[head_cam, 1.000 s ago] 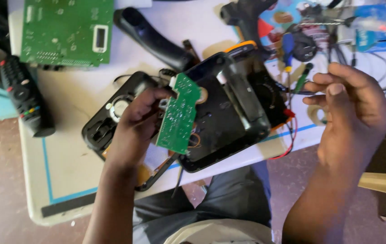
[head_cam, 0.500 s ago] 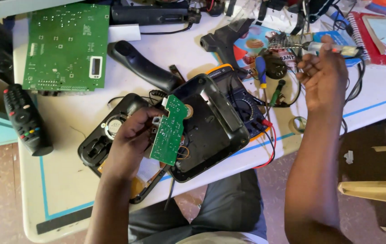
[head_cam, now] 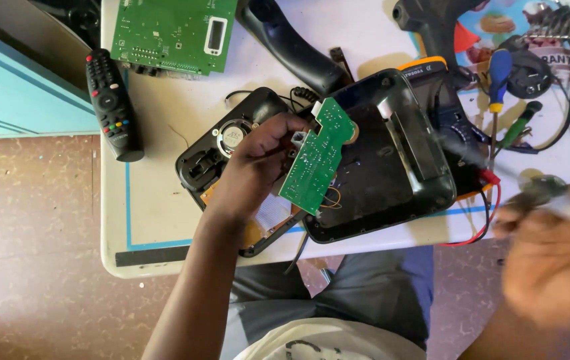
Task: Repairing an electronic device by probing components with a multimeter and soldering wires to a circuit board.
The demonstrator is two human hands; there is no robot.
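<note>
My left hand (head_cam: pixel 253 167) holds a small green circuit board (head_cam: pixel 317 157) tilted up over an opened black telephone. The black base shell (head_cam: pixel 391 160) lies upside down to the right of the board. The other half of the casing, with a round speaker (head_cam: pixel 230 139), lies under my left hand. My right hand (head_cam: pixel 555 257) is blurred at the lower right, off the table's front edge. It grips something thin, grey and blurred (head_cam: pixel 551 193) that I cannot name.
A black remote control (head_cam: pixel 113 104) lies near the white table's left edge (head_cam: pixel 113 220). A larger green circuit board (head_cam: pixel 175 32) and a black handset (head_cam: pixel 291 47) lie at the back. A multimeter with red leads (head_cam: pixel 488 180), screwdrivers (head_cam: pixel 498 87) and cables crowd the right side.
My right hand has come back from the tools at the far right toward the table's front edge, now holding a blurred thin object. My left hand still holds the small board.
</note>
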